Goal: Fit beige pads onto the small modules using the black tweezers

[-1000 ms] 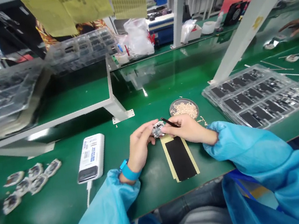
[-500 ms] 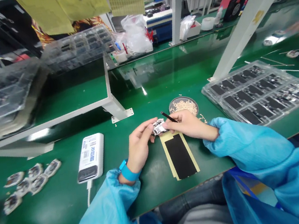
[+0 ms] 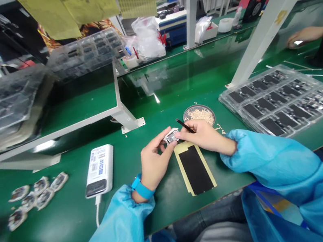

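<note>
My left hand (image 3: 155, 159) grips a small white-rimmed electronic part (image 3: 170, 136) between thumb and fingers, above the green bench. In my right hand (image 3: 203, 133) is a slim black tool (image 3: 185, 126) shaped like a pen or tweezers; its back end sticks up to the left. The fingertips of the right hand meet the part's right edge, and the tool's working tip is hidden. Just below the hands lies a black rectangular sheet (image 3: 196, 168) on yellow backing paper (image 3: 186, 178). A round dish (image 3: 190, 110) of small pale pieces stands behind my right hand.
Several similar parts (image 3: 34, 194) lie at left, beside a white power bank (image 3: 99, 170) with a cable. A clear compartment tray (image 3: 282, 100) of black pieces sits at right under a slanted post (image 3: 274, 15). Another person's hand (image 3: 305, 36) is at far right. A raised shelf (image 3: 83, 97) holds trays.
My left fingers have shifted on the small part, which now sits tilted differently. The black tool has moved slightly right. At far right the other person's hand has come further in.
</note>
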A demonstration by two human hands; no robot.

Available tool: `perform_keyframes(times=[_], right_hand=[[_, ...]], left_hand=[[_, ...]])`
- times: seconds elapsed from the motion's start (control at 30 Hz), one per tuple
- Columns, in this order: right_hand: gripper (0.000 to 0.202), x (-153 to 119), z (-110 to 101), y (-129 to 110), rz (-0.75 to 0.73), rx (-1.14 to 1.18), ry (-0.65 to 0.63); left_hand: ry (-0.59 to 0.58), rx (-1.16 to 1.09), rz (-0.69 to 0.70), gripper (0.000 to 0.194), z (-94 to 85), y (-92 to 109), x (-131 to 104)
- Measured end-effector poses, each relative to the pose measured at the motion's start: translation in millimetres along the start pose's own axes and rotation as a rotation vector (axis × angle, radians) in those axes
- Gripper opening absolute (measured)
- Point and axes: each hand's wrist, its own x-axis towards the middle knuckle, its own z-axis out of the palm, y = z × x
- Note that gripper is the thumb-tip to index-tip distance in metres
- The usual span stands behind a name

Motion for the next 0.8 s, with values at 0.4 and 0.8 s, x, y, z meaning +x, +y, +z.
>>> perform_keyframes(times=[0.4, 0.8], right_hand=[[0.043, -2.4, 5.7, -1.9, -0.104, 0.138, -0.023], [0.038, -3.7, 9.9, 3.3, -0.128, 0.139, 0.023]], left_hand=[[-0.105, -0.401, -0.169, 0.059, 2.0, 1.1, 3.5], [-0.158, -0.496, -0.177, 0.053, 2.8, -0.2, 3.5]])
